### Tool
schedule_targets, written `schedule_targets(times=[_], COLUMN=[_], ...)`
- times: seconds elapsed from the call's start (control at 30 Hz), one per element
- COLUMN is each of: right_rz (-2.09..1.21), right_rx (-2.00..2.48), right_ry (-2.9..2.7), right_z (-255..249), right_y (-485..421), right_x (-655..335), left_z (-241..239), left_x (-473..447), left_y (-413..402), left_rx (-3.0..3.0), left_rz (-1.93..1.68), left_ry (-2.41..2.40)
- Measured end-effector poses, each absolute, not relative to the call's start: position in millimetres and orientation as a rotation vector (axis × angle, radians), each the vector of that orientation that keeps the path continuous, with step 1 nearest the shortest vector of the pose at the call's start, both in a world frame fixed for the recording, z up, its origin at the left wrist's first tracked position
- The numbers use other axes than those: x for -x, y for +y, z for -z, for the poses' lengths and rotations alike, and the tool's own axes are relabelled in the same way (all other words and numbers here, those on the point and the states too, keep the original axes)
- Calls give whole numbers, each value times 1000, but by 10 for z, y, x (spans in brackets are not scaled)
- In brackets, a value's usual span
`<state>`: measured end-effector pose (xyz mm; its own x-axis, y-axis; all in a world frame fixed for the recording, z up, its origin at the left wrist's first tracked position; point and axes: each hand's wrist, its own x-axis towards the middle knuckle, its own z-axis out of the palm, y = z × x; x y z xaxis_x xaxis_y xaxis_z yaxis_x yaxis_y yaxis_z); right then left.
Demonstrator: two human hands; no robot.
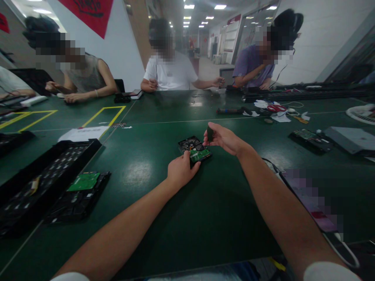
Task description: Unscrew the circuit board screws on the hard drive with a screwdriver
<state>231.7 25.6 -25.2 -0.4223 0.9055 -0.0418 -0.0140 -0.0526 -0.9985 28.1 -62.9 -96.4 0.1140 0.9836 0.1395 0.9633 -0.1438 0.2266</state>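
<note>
A hard drive (200, 154) lies on the green table in front of me, its green circuit board facing up at the near end and dark metal casing at the far end. My left hand (182, 170) grips the near left side of this drive and presses it on the tabletop. In my right hand (224, 137) a small screwdriver (210, 133) stands upright by its dark handle, pinched between thumb and fingers over the drive's right side. Its tip is too small to make out, so I cannot tell whether it touches a screw.
To the left stand a long black tray (43, 171) and more drives (84, 182). At right are another drive (310, 140), a grey box (351, 139) and a phone-like screen (310, 199) with a cable. Farther back lies a black-handled tool (230, 111). Several people sit opposite.
</note>
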Motion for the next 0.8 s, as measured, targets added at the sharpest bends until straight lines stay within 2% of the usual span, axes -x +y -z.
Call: schedule_targets(times=[0.27, 0.8], right_rz=[-1519, -1653], right_rx=[981, 936], right_ry=[-1391, -1475], right_z=[280, 251], right_y=[307, 290], right_x=[-2351, -2348], left_z=[968, 960], left_x=[-282, -291], left_y=[-621, -626], left_rx=[-2252, -2240], left_rz=[-345, -358], left_ry=[2011, 2006])
